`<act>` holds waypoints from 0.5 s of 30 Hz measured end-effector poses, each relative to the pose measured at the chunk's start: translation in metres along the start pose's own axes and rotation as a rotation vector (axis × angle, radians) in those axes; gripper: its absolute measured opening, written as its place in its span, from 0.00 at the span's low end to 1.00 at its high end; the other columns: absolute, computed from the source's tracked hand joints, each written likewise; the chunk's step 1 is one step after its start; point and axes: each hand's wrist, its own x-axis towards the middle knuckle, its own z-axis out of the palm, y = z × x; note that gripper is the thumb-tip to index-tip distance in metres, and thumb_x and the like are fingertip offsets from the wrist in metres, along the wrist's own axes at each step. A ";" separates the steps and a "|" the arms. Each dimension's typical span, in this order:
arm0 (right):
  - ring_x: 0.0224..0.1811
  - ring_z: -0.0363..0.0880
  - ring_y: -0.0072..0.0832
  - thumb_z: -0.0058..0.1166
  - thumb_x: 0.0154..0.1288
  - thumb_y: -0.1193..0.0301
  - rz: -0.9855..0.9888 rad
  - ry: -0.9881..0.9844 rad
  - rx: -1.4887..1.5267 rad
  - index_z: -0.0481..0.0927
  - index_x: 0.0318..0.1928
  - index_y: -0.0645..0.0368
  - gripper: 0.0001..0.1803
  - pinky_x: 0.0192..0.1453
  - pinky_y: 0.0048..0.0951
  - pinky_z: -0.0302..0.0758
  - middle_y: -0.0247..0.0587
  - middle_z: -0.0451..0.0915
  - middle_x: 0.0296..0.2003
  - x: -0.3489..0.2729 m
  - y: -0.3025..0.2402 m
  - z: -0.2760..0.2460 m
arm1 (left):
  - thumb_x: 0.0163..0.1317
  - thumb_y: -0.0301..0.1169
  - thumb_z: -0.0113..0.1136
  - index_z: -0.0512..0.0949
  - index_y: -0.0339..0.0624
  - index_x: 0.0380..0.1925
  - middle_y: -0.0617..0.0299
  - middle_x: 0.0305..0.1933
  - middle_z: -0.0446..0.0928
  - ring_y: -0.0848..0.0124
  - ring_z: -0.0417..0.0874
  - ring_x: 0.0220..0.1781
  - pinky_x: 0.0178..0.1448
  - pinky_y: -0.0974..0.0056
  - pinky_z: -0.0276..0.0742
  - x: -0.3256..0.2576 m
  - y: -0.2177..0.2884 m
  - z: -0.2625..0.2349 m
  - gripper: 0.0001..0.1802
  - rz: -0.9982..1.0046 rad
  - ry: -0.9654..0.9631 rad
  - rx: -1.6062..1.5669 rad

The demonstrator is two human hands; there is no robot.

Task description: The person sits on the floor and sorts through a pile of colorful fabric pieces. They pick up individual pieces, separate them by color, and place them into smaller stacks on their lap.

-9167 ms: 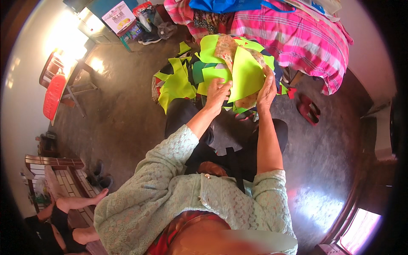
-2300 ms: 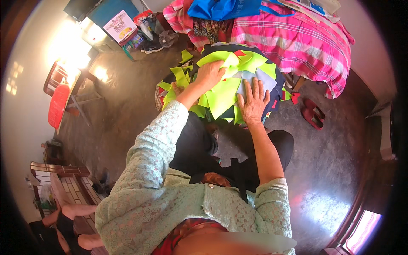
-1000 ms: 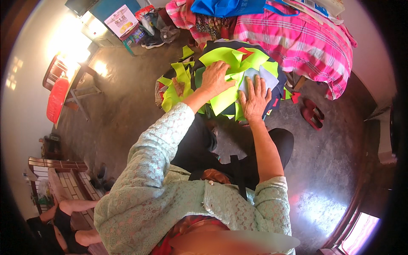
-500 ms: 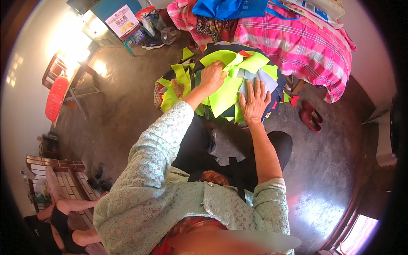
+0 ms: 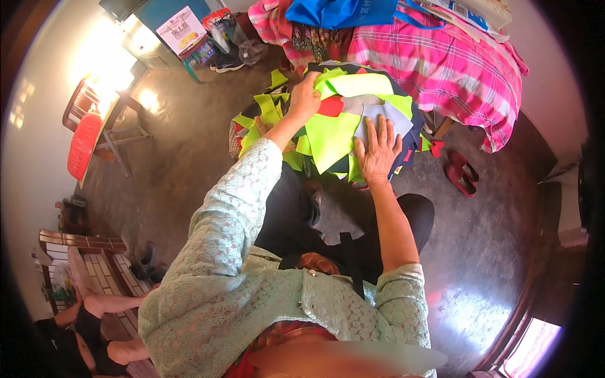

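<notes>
A heap of cloth scraps in yellow-green, grey, navy and red lies before my knees. At its far left, my left hand (image 5: pixel 305 99) has its fingers closed on the edge of a yellow-green cloth piece (image 5: pixel 360 84). My right hand (image 5: pixel 377 151) lies flat with fingers spread, pressing a grey cloth piece (image 5: pixel 392 116) on the right of the heap. Between the hands are a red scrap (image 5: pixel 330 106) and a large pointed yellow-green piece (image 5: pixel 329 140). Beside my left wrist shows a small skin-coloured shape (image 5: pixel 262 125), mostly hidden; I cannot tell what it is.
Behind the heap stands something draped in a pink checked cloth (image 5: pixel 435 75), with a blue bag (image 5: pixel 340 14) on top. Dark red shoes (image 5: pixel 460 173) rest on the floor at right. A red board-like object (image 5: pixel 84 146) is at left. Someone's bare legs (image 5: pixel 116 305) show at lower left.
My left hand has moved up and left, drawing yellow-green cloth toward the far side. The red scrap and some grey cloth are now uncovered. My right hand has stayed in place.
</notes>
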 end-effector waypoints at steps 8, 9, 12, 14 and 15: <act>0.73 0.52 0.39 0.50 0.62 0.51 -0.002 -0.001 -0.009 0.66 0.66 0.43 0.32 0.72 0.53 0.41 0.40 0.60 0.69 0.001 -0.001 -0.001 | 0.45 0.21 0.61 0.73 0.40 0.43 0.55 0.43 0.75 0.56 0.74 0.49 0.55 0.54 0.69 -0.023 0.002 0.011 0.21 0.317 -0.138 0.220; 0.73 0.52 0.39 0.51 0.62 0.51 0.000 -0.001 -0.008 0.67 0.65 0.43 0.32 0.72 0.54 0.41 0.40 0.60 0.68 0.000 -0.001 -0.001 | 0.45 0.21 0.61 0.73 0.40 0.43 0.55 0.43 0.75 0.55 0.74 0.49 0.55 0.54 0.69 -0.026 0.006 0.009 0.21 0.328 -0.157 0.237; 0.73 0.52 0.39 0.51 0.61 0.51 -0.004 0.003 -0.001 0.67 0.65 0.44 0.32 0.72 0.54 0.41 0.40 0.60 0.68 0.001 -0.001 -0.001 | 0.44 0.22 0.62 0.74 0.40 0.43 0.55 0.44 0.73 0.55 0.73 0.50 0.55 0.54 0.70 -0.031 0.009 0.002 0.21 0.362 -0.208 0.278; 0.73 0.52 0.39 0.51 0.61 0.52 -0.009 0.010 -0.002 0.68 0.65 0.45 0.31 0.72 0.54 0.41 0.41 0.60 0.68 0.001 -0.001 0.000 | 0.44 0.23 0.63 0.74 0.40 0.44 0.56 0.45 0.73 0.56 0.72 0.51 0.56 0.55 0.70 -0.032 0.008 -0.002 0.22 0.385 -0.241 0.280; 0.73 0.52 0.39 0.51 0.61 0.52 -0.008 0.008 -0.005 0.68 0.64 0.46 0.31 0.72 0.54 0.41 0.41 0.60 0.68 0.000 0.000 0.001 | 0.44 0.23 0.64 0.74 0.40 0.45 0.56 0.46 0.73 0.57 0.72 0.51 0.56 0.55 0.70 -0.033 0.009 -0.003 0.23 0.397 -0.261 0.289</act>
